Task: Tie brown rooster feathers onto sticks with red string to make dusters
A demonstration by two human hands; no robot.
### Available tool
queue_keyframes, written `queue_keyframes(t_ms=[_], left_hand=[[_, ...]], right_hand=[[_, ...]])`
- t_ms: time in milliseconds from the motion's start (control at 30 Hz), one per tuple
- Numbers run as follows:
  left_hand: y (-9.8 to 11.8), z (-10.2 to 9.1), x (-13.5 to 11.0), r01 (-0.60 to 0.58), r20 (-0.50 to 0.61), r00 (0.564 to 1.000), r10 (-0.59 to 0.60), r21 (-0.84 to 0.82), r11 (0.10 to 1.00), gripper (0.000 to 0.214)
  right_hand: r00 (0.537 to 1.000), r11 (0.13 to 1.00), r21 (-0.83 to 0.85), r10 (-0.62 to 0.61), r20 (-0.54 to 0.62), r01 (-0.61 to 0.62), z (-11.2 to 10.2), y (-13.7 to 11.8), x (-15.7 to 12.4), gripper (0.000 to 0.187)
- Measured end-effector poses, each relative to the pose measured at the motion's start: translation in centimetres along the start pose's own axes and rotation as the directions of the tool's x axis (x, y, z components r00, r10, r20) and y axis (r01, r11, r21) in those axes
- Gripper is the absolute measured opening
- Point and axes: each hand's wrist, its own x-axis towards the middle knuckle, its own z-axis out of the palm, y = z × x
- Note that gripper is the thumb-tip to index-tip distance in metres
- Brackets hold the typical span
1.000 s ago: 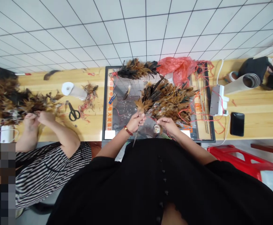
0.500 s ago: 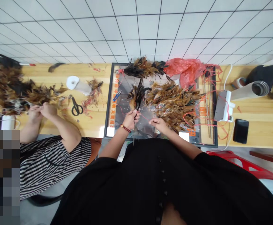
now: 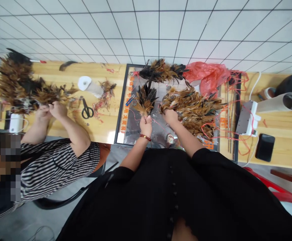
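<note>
My left hand [image 3: 146, 124] is closed around the lower end of a small feather bundle [image 3: 146, 98], whose dark and brown tips fan out away from me. A thin red string [image 3: 158, 123] trails from near this hand toward the right. At the left edge of a large pile of brown feathers [image 3: 191, 108], my right hand [image 3: 170, 117] reaches down with its fingers curled. Its fingertips are partly hidden, and what they pinch cannot be made out. Behind both hands lies a longer dark and brown feather bundle [image 3: 161, 71].
A black-framed glass panel [image 3: 117, 129] lies under the feathers. Blue snips [image 3: 129, 100] rest at its left, a red plastic bag [image 3: 208, 73] at the back. Black scissors [image 3: 87, 109], a power strip [image 3: 246, 117] and a phone [image 3: 265, 147] surround it. A co-worker's hands [image 3: 53, 110] handle feathers at left.
My right hand has let go of the red string and moved away from me to the feather pile. My left hand still grips the small bundle and has turned. The view has shifted slightly.
</note>
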Motion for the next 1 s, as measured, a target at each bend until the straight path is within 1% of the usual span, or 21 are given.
queue_keyframes(t_ms=[33, 100, 133, 167, 200, 233, 267, 300, 333, 367, 400, 433, 467, 533, 667, 800, 867, 933, 1000], left_hand=[[0.2, 0.1, -0.1, 0.002, 0.004, 1.0, -0.002, -0.014, 1.0, 0.029], [0.7, 0.3, -0.2, 0.053, 0.038, 0.998, -0.051, -0.076, 0.996, 0.026], [0.9, 0.3, -0.2, 0.096, 0.067, 0.994, -0.088, -0.113, 0.989, 0.024], [1.1, 0.3, -0.2, 0.134, 0.094, 0.988, -0.121, -0.148, 0.98, 0.022], [1.3, 0.3, -0.2, 0.166, 0.119, 0.982, -0.147, -0.176, 0.97, 0.021], [1.4, 0.4, -0.2, 0.193, 0.145, 0.975, -0.166, -0.193, 0.962, 0.02], [1.4, 0.5, -0.2, 0.214, 0.169, 0.969, -0.181, -0.203, 0.955, 0.021], [1.5, 0.7, -0.2, 0.23, 0.191, 0.963, -0.191, -0.209, 0.95, 0.021], [1.4, 0.9, -0.3, 0.241, 0.208, 0.958, -0.197, -0.216, 0.946, 0.022], [1.4, 1.2, -0.4, 0.253, 0.223, 0.954, -0.203, -0.226, 0.941, 0.022], [1.4, 1.5, -0.5, 0.264, 0.232, 0.95, -0.209, -0.241, 0.934, 0.023], [1.5, 1.9, -0.6, 0.274, 0.237, 0.948, -0.214, -0.258, 0.927, 0.023], [1.6, 2.2, -0.8, 0.282, 0.241, 0.946, -0.219, -0.273, 0.92, 0.023], [1.9, 2.7, -1.1, 0.304, 0.258, 0.938, -0.233, -0.282, 0.91, 0.025], [2.5, 3.0, -1.7, 0.324, 0.287, 0.924, -0.252, -0.238, 0.916, 0.029], [2.3, 3.0, -2.0, 0.299, 0.275, 0.932, -0.235, -0.219, 0.929, 0.033], [2.0, 3.0, -2.0, 0.281, 0.264, 0.939, -0.218, -0.228, 0.932, 0.034], [1.8, 3.0, -2.0, 0.273, 0.26, 0.942, -0.212, -0.23, 0.934, 0.036], [1.6, 3.0, -2.0, 0.272, 0.268, 0.941, -0.208, -0.229, 0.935, 0.038]], right_hand=[[1.0, 1.0, 0.009, 0.006, -0.006, -0.006, 0.1, 0.1, 0.1, 0.029], [0.999, 0.997, 0.079, 0.012, -0.038, -0.009, -0.1, 0.6, -0.1, 0.024], [0.998, 0.987, 0.159, 0.01, -0.061, 0.0, -0.4, 0.9, -0.3, 0.02], [0.996, 0.961, 0.276, 0.002, -0.088, 0.022, -0.7, 1.2, -0.7, 0.017], [0.994, 0.904, 0.423, -0.017, -0.107, 0.061, -1.1, 1.3, -1.1, 0.016], [0.992, 0.806, 0.581, -0.055, -0.115, 0.112, -1.5, 1.3, -1.6, 0.016], [0.987, 0.672, 0.723, -0.11, -0.117, 0.161, -1.8, 1.1, -2.2, 0.019], [0.977, 0.521, 0.83, -0.173, -0.125, 0.198, -2.0, 0.8, -2.8, 0.024], [0.963, 0.379, 0.899, -0.233, -0.138, 0.22, -2.1, 0.3, -3.3, 0.029], [0.949, 0.267, 0.937, -0.277, -0.15, 0.226, -2.1, -0.2, -3.8, 0.033], [0.94, 0.191, 0.956, -0.302, -0.158, 0.222, -2.0, -0.7, -4.1, 0.037], [0.938, 0.149, 0.966, -0.309, -0.159, 0.212, -1.8, -1.2, -4.4, 0.041], [0.94, 0.133, 0.97, -0.306, -0.153, 0.202, -1.6, -1.6, -4.5, 0.044], [0.946, 0.15, 0.969, -0.291, -0.145, 0.195, -1.2, -1.9, -4.5, 0.048], [0.952, 0.25, 0.931, -0.222, -0.211, 0.264, -1.1, -1.5, -4.4, 0.046], [0.948, 0.364, 0.881, -0.204, -0.243, 0.304, -1.1, -1.2, -4.4, 0.038], [0.949, 0.405, 0.861, -0.203, -0.243, 0.307, -0.9, -1.3, -4.6, 0.034], [0.95, 0.414, 0.858, -0.198, -0.242, 0.305, -0.7, -1.6, -4.8, 0.031], [0.947, 0.398, 0.863, -0.202, -0.25, 0.312, -0.5, -1.8, -5.0, 0.03]])
